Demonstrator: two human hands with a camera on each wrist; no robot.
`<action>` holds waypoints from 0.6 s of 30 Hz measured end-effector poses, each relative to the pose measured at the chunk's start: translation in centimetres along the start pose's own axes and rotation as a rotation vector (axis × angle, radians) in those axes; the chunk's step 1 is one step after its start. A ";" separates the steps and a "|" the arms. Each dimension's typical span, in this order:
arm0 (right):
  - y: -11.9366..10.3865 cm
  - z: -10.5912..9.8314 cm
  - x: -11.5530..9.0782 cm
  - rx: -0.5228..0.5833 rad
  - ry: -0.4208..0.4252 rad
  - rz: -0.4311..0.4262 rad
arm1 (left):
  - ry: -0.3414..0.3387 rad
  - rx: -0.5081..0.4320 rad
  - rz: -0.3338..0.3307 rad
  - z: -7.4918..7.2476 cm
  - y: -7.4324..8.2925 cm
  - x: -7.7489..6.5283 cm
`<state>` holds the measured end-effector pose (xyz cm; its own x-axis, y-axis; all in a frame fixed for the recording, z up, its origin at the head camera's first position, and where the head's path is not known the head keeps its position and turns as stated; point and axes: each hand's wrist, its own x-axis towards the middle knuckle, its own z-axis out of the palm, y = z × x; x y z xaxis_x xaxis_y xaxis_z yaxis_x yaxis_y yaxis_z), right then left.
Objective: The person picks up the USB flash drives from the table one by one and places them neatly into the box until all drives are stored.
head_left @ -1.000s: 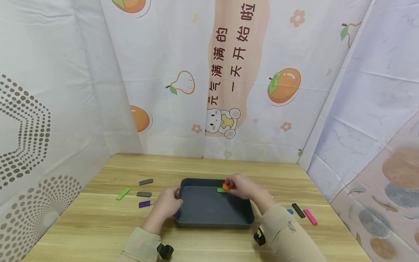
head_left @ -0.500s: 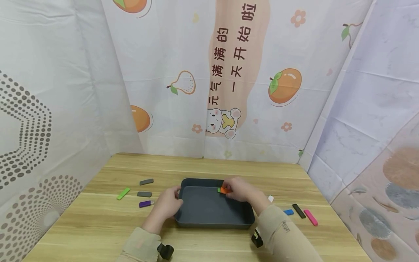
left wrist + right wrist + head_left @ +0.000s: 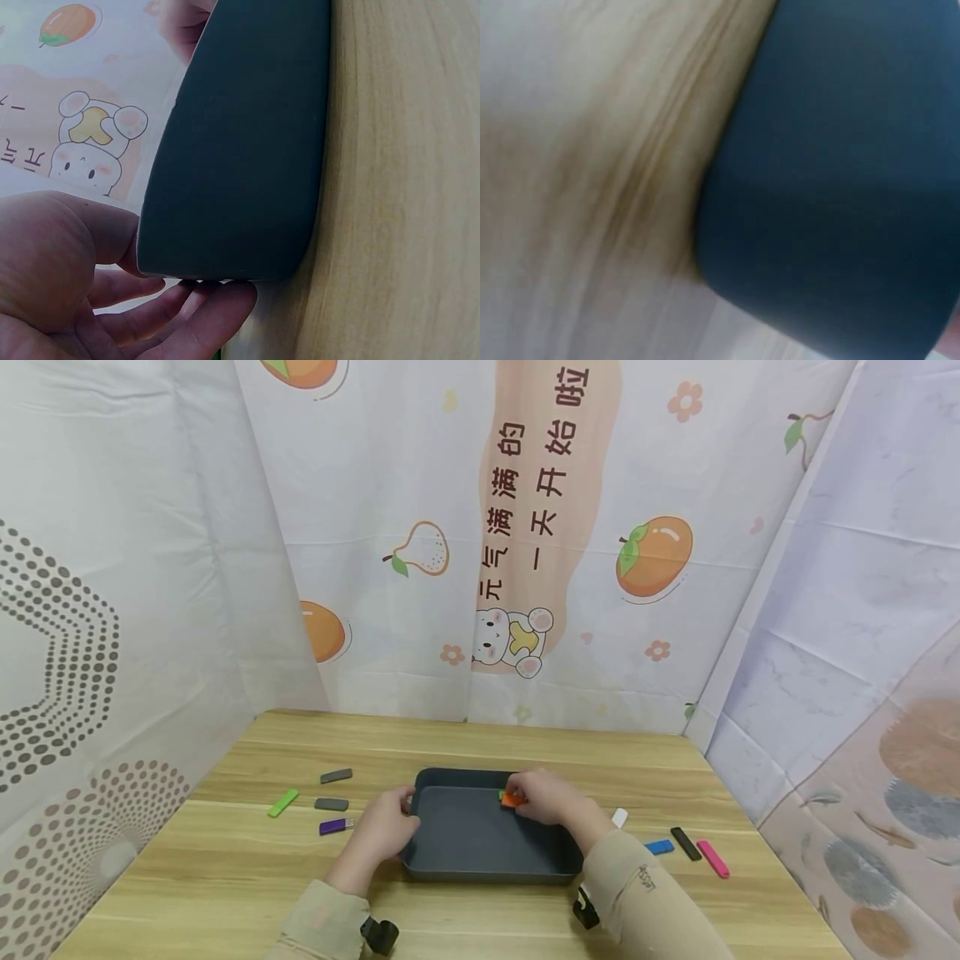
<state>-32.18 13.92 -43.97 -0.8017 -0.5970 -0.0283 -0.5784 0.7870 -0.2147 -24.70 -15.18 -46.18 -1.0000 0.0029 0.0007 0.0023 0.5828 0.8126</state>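
Pinching the orange stick [image 3: 512,800] with the right grip [image 3: 543,795], clasping the tray [image 3: 480,831] with the left grip [image 3: 386,823]; possibly risking bumping the green stick [image 3: 502,794] by releasing so near!

And the right hand [image 3: 546,795] slides toward 7 o'clock over the tray [image 3: 476,835], carrying the orange stick [image 3: 512,800] along! Now just a sliver of the green stick [image 3: 502,794] peeks out at the orange one's 10 o'clock. The right sleeve [image 3: 624,893] swings toward 8 o'clock, and past the tray's 3 o'clock side, the white stick [image 3: 619,817] and blue stick [image 3: 659,847] show more!
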 end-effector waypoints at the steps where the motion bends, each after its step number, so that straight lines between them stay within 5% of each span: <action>1: 0.0 0.1 0.0 -0.006 -0.003 0.003 | 0.000 0.001 -0.001 0.0 0.0 0.0; 18: -0.1 0.2 0.3 -0.029 -0.012 0.012 | 0.000 0.006 -0.016 -0.1 0.2 0.0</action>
<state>-32.35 13.61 -44.16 -0.8070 -0.5890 -0.0428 -0.5728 0.7984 -0.1856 -24.75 -15.09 -45.97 -0.9999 -0.0069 -0.0120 -0.0138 0.5879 0.8088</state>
